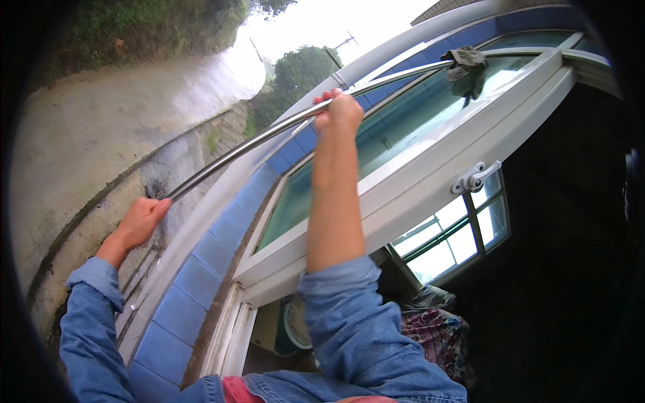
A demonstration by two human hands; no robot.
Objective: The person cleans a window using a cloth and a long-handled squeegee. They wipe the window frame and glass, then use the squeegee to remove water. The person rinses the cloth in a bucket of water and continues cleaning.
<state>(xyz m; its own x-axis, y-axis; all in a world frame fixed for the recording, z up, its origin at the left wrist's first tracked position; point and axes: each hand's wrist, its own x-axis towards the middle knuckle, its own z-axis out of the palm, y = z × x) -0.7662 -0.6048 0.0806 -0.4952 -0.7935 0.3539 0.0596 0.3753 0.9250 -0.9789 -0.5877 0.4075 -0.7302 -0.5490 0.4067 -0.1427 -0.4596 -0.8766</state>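
My left hand (143, 220) grips the lower end of a shiny metal pole (247, 146). Further up, my right hand (338, 112) is closed around the same pole, in front of the window. At the pole's far end a crumpled, dark and grey cloth (466, 65) lies against the upper part of the glass pane (403, 126). White frame (428, 181) surrounds the pane, and a white window handle (476, 179) is fixed on its edge. Both forearms come out of rolled denim sleeves.
Blue wall tiles (194, 274) and a pale pipe (201, 221) run beside the window. Outside lie a concrete road (111, 111) and trees (307, 70). Through the opening show a dark room, another window (448, 242), a round basin (297, 322) and patterned fabric (436, 335).
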